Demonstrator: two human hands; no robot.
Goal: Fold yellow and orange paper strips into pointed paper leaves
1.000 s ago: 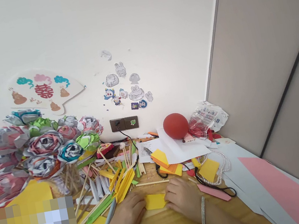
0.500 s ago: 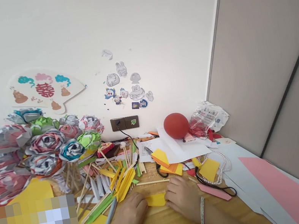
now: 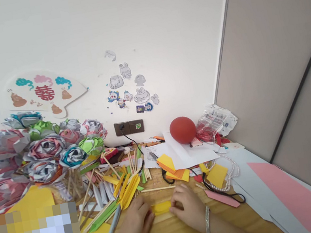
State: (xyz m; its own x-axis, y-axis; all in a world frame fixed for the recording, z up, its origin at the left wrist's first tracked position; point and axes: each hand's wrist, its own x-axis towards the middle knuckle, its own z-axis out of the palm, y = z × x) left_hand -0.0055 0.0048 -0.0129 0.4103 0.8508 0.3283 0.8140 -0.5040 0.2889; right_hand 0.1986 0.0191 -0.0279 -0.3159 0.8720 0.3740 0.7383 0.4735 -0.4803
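Note:
A small yellow paper strip (image 3: 162, 208) lies between my two hands at the front of the wooden table. My left hand (image 3: 139, 217) has its fingers curled on the strip's left end. At the right end, my right hand (image 3: 185, 203) pinches the paper between thumb and fingers; a silvery bracelet circles that wrist. Just beyond the hands lies a thin wooden stick (image 3: 158, 189). Folded yellow paper pieces (image 3: 129, 191) are heaped beyond my left hand, and a pink paper strip (image 3: 222, 198) rests to the right of my right hand.
Paper flowers (image 3: 45, 148) crowd the left side. A red balloon (image 3: 183, 130) sits on white sheets at the back. Bead strings (image 3: 236, 168), a black cord and large paper sheets (image 3: 301, 191) lie at right. A cable runs from the wall socket (image 3: 129, 127).
My fingers have shifted slightly on the yellow strip, which looks narrower and more creased now. The whole view has moved a little.

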